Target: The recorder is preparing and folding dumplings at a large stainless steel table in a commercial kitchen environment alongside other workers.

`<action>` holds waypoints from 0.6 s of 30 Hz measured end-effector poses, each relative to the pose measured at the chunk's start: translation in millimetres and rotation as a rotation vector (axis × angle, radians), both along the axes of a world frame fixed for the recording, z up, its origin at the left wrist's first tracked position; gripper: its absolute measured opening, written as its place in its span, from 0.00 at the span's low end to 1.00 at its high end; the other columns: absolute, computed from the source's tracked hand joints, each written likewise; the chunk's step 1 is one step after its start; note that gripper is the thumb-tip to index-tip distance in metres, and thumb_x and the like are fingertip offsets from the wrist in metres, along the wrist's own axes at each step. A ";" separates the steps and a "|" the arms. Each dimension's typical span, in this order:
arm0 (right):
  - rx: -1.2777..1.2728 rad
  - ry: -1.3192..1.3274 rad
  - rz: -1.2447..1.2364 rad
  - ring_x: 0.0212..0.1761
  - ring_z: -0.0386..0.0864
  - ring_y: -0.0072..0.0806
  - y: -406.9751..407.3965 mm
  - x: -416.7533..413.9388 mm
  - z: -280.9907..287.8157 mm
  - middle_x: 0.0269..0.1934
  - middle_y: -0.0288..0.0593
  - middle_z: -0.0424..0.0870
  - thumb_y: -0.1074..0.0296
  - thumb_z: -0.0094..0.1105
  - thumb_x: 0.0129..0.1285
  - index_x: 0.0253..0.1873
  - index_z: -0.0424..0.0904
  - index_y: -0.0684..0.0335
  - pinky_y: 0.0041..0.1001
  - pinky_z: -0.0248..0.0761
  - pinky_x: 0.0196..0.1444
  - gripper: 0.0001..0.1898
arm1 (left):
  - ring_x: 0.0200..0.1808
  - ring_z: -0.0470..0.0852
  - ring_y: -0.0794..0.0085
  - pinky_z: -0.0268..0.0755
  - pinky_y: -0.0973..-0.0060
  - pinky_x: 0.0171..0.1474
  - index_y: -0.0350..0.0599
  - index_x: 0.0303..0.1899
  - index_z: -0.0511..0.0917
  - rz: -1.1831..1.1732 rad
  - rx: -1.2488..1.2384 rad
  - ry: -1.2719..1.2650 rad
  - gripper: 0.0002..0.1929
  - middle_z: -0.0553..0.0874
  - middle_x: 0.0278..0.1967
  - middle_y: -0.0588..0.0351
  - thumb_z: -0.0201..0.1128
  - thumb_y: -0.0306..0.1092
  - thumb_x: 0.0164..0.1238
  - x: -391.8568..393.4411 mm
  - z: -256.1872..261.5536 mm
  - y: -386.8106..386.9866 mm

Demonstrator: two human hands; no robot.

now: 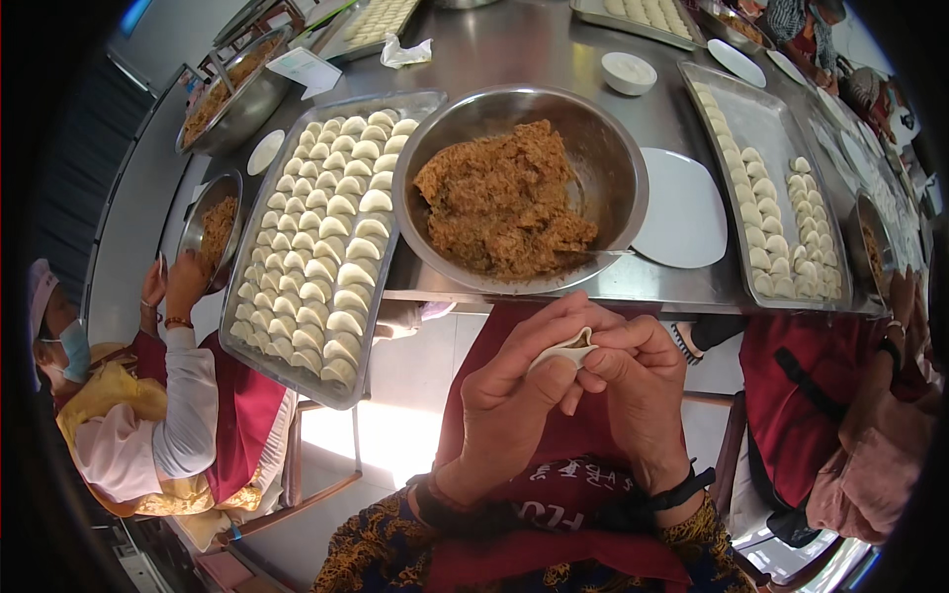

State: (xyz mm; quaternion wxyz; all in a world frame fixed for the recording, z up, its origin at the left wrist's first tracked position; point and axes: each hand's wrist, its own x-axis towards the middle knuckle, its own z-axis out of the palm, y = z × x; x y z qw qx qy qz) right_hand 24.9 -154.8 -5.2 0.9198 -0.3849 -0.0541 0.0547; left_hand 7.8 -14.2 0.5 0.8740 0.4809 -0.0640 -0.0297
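Observation:
A partly closed dumpling (565, 351) with brown filling showing at its gap is held above my lap, in front of the table edge. My left hand (515, 385) cups it from the left, thumb along its near side. With thumb and fingers my right hand (634, 370) pinches its right end. Just beyond stands a large steel bowl (630, 174) of brown shredded filling (511, 200), with a utensil handle (593, 253) lying over its near right rim.
A metal tray (356, 396) of dumplings in rows overhangs the table's front left edge. Right of the bowl lie a white plate (678, 211) and another dumpling tray (771, 130). Behind is a small white bowl (629, 73). Co-workers sit at left (185, 415) and right (852, 415).

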 end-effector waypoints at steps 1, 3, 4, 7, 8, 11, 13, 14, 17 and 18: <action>0.000 0.001 0.001 0.35 0.82 0.28 -0.3 -0.2 1.5 0.56 0.59 0.82 0.83 0.62 0.67 0.50 0.80 0.70 0.32 0.85 0.33 0.08 | 0.50 0.83 0.69 0.75 0.79 0.42 0.34 0.65 0.75 -0.001 0.011 -0.005 0.18 0.72 0.70 0.41 0.57 0.30 0.80 -0.7 -0.3 0.0; -0.143 -0.025 -0.059 0.37 0.82 0.28 -1.4 -1.0 5.7 0.64 0.59 0.76 0.84 0.62 0.66 0.51 0.80 0.69 0.30 0.85 0.37 0.11 | 0.48 0.84 0.69 0.75 0.79 0.42 0.33 0.65 0.75 -0.029 0.032 0.012 0.18 0.74 0.69 0.41 0.57 0.30 0.80 -1.0 0.5 1.7; -0.142 -0.023 -0.061 0.37 0.82 0.28 -2.5 0.0 4.6 0.64 0.59 0.76 0.84 0.62 0.66 0.51 0.80 0.69 0.30 0.85 0.37 0.11 | 0.47 0.84 0.70 0.75 0.79 0.41 0.33 0.65 0.74 -0.058 0.053 0.028 0.18 0.75 0.68 0.42 0.57 0.30 0.80 -0.9 1.0 2.7; -0.302 -0.094 -0.129 0.37 0.82 0.27 -5.5 1.8 5.4 0.67 0.55 0.74 0.85 0.61 0.66 0.51 0.81 0.70 0.27 0.84 0.41 0.10 | 0.45 0.84 0.71 0.75 0.80 0.40 0.33 0.68 0.71 -0.133 0.095 0.102 0.21 0.79 0.64 0.44 0.57 0.30 0.80 -1.6 2.3 6.0; -0.272 0.026 -0.076 0.39 0.82 0.26 -6.8 0.4 12.8 0.67 0.54 0.75 0.84 0.61 0.66 0.50 0.81 0.70 0.26 0.83 0.42 0.09 | 0.45 0.84 0.71 0.75 0.80 0.40 0.33 0.68 0.71 -0.134 0.096 0.105 0.21 0.79 0.64 0.44 0.57 0.30 0.80 -1.9 4.6 4.8; -0.223 0.152 0.056 0.41 0.82 0.25 -16.7 0.6 12.7 0.67 0.53 0.76 0.83 0.62 0.67 0.48 0.82 0.70 0.24 0.81 0.43 0.07 | 0.43 0.85 0.71 0.76 0.80 0.39 0.33 0.72 0.66 -0.081 0.077 0.127 0.24 0.82 0.60 0.46 0.57 0.30 0.80 0.0 8.6 2.2; -0.200 0.155 0.135 0.41 0.82 0.24 -20.1 -0.2 9.9 0.66 0.53 0.76 0.82 0.62 0.67 0.47 0.83 0.70 0.23 0.80 0.41 0.06 | 0.43 0.85 0.72 0.77 0.80 0.38 0.34 0.74 0.64 -0.162 0.139 0.097 0.26 0.83 0.56 0.48 0.58 0.30 0.79 1.5 7.7 5.7; -0.206 0.110 0.091 0.40 0.81 0.23 -19.5 -0.9 8.3 0.66 0.53 0.77 0.81 0.62 0.68 0.47 0.83 0.69 0.23 0.79 0.41 0.06 | 0.43 0.85 0.72 0.77 0.80 0.38 0.34 0.74 0.64 -0.163 0.140 0.098 0.26 0.83 0.56 0.48 0.58 0.30 0.79 0.7 7.7 4.8; -0.249 0.028 -0.015 0.36 0.80 0.22 -17.7 -2.0 -2.7 0.66 0.53 0.77 0.81 0.61 0.68 0.47 0.83 0.69 0.23 0.79 0.39 0.06 | 0.43 0.84 0.73 0.77 0.80 0.38 0.35 0.73 0.65 -0.154 0.122 0.094 0.26 0.84 0.54 0.49 0.58 0.31 0.80 -0.4 5.0 0.7; -0.282 -0.010 -0.069 0.34 0.80 0.22 -16.9 -2.1 -4.8 0.65 0.53 0.78 0.81 0.61 0.68 0.47 0.82 0.69 0.23 0.79 0.38 0.06 | 0.42 0.84 0.74 0.76 0.80 0.38 0.35 0.73 0.65 -0.147 0.134 0.087 0.26 0.84 0.53 0.49 0.58 0.32 0.80 -0.7 4.3 0.4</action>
